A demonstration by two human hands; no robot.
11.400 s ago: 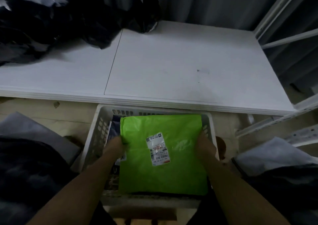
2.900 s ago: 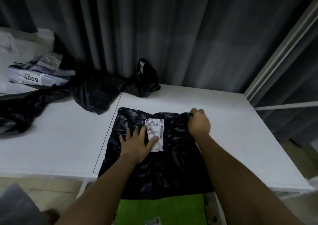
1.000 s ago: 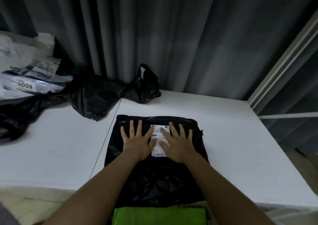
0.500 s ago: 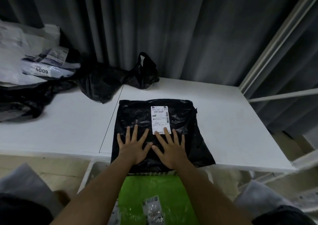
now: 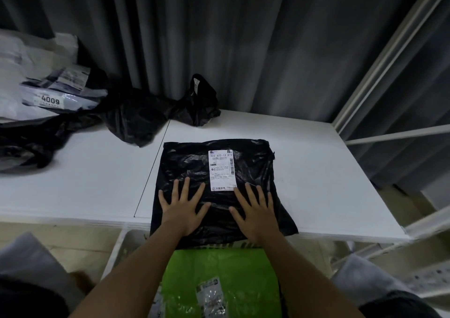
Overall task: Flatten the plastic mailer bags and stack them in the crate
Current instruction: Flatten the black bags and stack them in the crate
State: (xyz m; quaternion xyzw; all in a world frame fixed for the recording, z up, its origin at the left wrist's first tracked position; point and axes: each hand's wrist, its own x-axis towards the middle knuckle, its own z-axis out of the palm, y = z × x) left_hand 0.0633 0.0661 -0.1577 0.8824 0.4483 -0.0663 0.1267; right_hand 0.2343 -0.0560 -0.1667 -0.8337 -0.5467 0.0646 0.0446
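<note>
crumpled black bags (image 5: 136, 120) and grey mailers (image 5: 56, 93) crowd the table's (image 5: 85, 184) far-left corner.

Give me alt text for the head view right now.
Both hands, left hand and right hand, press flat on a black mailer bag on the white table. Below its edge, a green mailer bag lies in the crate.

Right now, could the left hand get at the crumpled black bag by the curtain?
Probably yes. The left hand lies flat and open on the black mailer, holding nothing, and only bare table lies between it and the crumpled bag.
</note>
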